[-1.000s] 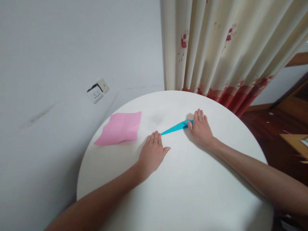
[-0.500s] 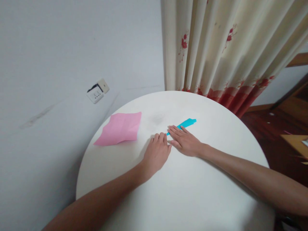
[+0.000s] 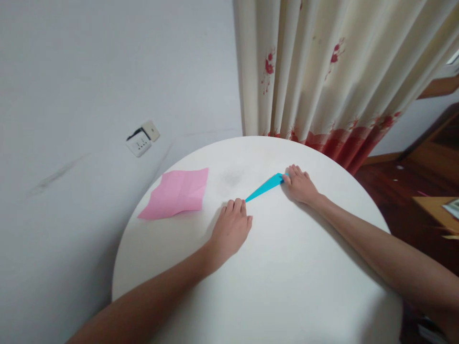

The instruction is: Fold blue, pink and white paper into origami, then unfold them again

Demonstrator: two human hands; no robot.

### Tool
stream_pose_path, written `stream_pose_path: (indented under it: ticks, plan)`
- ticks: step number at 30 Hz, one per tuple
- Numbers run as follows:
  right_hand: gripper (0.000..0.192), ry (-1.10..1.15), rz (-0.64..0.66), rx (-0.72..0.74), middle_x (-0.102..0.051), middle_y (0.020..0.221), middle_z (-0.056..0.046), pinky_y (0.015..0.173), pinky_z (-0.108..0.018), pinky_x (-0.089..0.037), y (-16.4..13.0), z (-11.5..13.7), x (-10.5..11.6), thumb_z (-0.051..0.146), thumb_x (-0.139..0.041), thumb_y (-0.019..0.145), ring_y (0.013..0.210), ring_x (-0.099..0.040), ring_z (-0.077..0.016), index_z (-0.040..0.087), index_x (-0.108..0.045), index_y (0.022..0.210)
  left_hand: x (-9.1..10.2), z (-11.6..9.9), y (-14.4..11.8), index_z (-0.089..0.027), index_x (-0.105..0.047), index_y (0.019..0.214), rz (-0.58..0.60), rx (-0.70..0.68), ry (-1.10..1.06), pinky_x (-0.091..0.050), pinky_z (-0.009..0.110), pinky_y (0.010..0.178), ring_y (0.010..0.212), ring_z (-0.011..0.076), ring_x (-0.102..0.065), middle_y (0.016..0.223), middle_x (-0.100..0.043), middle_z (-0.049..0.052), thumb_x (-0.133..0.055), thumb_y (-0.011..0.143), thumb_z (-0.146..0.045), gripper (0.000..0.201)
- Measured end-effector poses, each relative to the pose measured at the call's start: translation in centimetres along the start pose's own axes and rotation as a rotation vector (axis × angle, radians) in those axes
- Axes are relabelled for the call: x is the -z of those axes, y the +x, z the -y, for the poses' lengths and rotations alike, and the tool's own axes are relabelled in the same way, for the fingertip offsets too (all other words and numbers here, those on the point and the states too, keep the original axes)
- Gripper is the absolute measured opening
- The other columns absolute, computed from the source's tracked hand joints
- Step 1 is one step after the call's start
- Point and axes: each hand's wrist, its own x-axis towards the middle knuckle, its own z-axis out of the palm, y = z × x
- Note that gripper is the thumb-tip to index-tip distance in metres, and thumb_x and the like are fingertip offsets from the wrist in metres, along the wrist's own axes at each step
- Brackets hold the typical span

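Observation:
A narrow, folded blue paper (image 3: 265, 187) lies flat on the round white table (image 3: 279, 277), its sharp tip pointing toward me. My left hand (image 3: 231, 228) rests palm down, fingers together, fingertips right at the pointed tip. My right hand (image 3: 300, 184) presses fingers down on the paper's wide far end. A creased pink paper sheet (image 3: 177, 192) lies flat on the table to the left, apart from both hands.
A cream curtain with red flowers (image 3: 322, 71) hangs behind the table. A wall socket (image 3: 141, 139) sits on the grey wall at left. Wooden floor and furniture (image 3: 430, 181) lie at the right.
My right hand slid along the blue paper toward its tip, beside my left hand, then back out to the wide end. My left hand stayed at the tip.

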Motion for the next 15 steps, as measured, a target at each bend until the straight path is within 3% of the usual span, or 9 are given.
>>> stream_pose_path:
  ticks: [3,6,11,15]
  plan:
    - [0.065,0.101,-0.164,-0.007,-0.021,0.161,-0.024,0.119,-0.056,-0.020,-0.1,0.8,1.0,0.039,-0.018,0.104,0.151,-0.016,-0.0319,-0.001,-0.022,0.154,0.2,-0.2,0.1,-0.007,-0.057,0.126,-0.006,0.002,-0.002,-0.043,0.042,0.083,0.098,0.0294,-0.050,0.103,-0.057,0.014,-0.048,0.099,-0.032,0.038]
    - [0.061,0.159,-0.228,0.153,-0.017,0.164,-0.015,0.121,-0.056,-0.016,-1.4,3.4,1.6,0.038,-0.016,0.104,0.153,-0.011,-0.0264,0.010,-0.016,0.158,0.3,-0.3,0.1,-0.008,-0.059,0.122,-0.012,-0.005,-0.008,-0.043,0.042,0.082,0.098,0.0299,-0.050,0.103,-0.057,0.014,-0.049,0.098,-0.030,0.034]
    - [0.059,0.104,0.075,0.502,-0.022,0.163,-0.014,0.121,-0.051,-0.019,-4.6,7.7,0.3,0.040,-0.022,0.105,0.152,-0.016,-0.0257,0.012,-0.026,0.157,0.2,-0.2,0.2,-0.005,-0.056,0.127,-0.013,0.010,-0.015,-0.043,0.043,0.083,0.100,0.0305,-0.050,0.105,-0.057,0.015,-0.051,0.097,-0.029,0.039]
    - [0.064,0.031,0.157,0.526,-0.024,0.162,-0.015,0.121,-0.054,-0.020,-5.4,8.1,-0.4,0.048,-0.022,0.105,0.151,-0.018,-0.0275,0.011,-0.029,0.155,0.5,-0.2,0.2,-0.007,-0.059,0.123,0.008,0.004,-0.003,-0.044,0.043,0.082,0.100,0.0302,-0.051,0.105,-0.057,0.014,-0.052,0.098,-0.030,0.036]
